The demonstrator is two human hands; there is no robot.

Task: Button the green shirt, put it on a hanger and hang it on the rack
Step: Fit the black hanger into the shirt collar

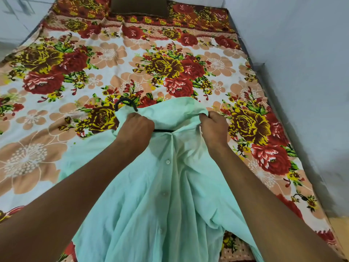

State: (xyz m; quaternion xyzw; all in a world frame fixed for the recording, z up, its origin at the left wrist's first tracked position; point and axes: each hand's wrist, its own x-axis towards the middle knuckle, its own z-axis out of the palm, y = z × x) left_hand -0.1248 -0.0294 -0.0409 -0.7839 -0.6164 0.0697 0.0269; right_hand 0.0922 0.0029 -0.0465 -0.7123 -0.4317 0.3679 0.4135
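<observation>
The pale green shirt (160, 195) lies front up on the bed, its placket closed with several white buttons down the middle. A black hanger (125, 103) is inside the neck: its hook pokes out past the collar and a short stretch of its bar shows between my hands. My left hand (135, 127) is closed on the collar and shoulder cloth at the left, just below the hook. My right hand (213, 127) pinches the collar and shoulder cloth at the right. The rest of the hanger is hidden under the fabric.
The bed carries a floral sheet (113, 59) in red, yellow and peach. A dark brown pillow (139, 6) lies at the head. A pale wall (302, 44) runs along the right side of the bed. No rack is in view.
</observation>
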